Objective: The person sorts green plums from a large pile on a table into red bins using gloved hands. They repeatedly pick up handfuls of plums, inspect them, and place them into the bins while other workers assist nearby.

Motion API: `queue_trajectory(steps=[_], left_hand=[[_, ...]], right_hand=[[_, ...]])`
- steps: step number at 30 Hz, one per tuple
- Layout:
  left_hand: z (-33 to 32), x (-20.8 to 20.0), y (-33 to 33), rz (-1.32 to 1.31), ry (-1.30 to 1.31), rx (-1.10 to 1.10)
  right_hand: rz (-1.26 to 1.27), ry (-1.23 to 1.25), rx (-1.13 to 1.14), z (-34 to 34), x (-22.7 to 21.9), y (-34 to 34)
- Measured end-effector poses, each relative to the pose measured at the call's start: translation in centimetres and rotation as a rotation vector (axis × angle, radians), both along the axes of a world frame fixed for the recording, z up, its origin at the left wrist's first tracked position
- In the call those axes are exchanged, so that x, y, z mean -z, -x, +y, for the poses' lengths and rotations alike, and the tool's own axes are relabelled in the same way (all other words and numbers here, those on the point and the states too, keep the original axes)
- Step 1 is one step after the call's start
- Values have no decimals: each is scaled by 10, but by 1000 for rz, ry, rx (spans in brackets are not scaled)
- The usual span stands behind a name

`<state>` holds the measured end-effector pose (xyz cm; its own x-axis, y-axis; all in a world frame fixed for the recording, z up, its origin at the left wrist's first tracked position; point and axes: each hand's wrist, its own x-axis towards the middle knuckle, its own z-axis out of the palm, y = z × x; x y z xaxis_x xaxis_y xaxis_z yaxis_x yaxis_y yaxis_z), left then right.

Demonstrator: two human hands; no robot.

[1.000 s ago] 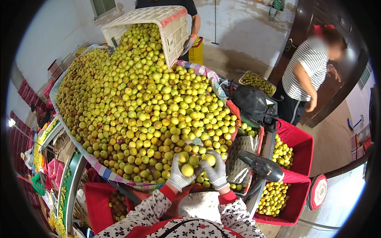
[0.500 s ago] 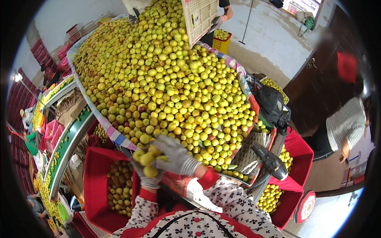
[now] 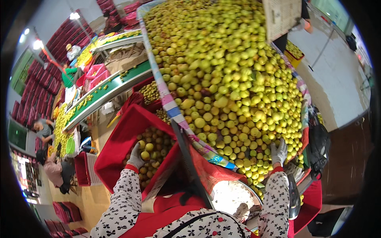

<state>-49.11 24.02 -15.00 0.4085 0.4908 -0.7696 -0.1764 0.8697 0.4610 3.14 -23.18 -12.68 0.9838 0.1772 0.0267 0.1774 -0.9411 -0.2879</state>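
Observation:
My left hand, in a grey glove, is down inside a red cloth-lined bin at my left. Its fingers are stretched out beside a few bright yellow-green fruits, above duller brownish ones. My right hand, also gloved, rests with fingers apart at the near right edge of a big heap of small round yellow-green fruit. The heap fills a wide bed edged with patterned cloth. Both sleeves are white with a dark print and red cuffs.
Across the heap a person's arm is beside a pale plastic crate; fruit there is motion-blurred. A green conveyor carries fruit at left, with several people beyond. A black bag hangs at right. A round pale pan is before me.
The view has swung left. My left hand has moved from the heap's edge into the red bin, where its fruits have separated from my right hand. My right hand has moved right along the heap.

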Motion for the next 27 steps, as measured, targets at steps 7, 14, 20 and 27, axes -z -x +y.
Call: queue_trajectory(steps=[7,14,20,27], left_hand=[[7,25,-42,582,-1144,233],[-146,-163,-243,181,-2034,490],[-254,-118,-387,-211,-2484,1110],[-314,-83,-525,-7,-2663,1300]], right_hand=[[-39,183,-7,19,-5,19],[-202,83,43,31,10,45],[-29,9,-18,9,-10,95],[9,-32,-5,-6,-13,153]])
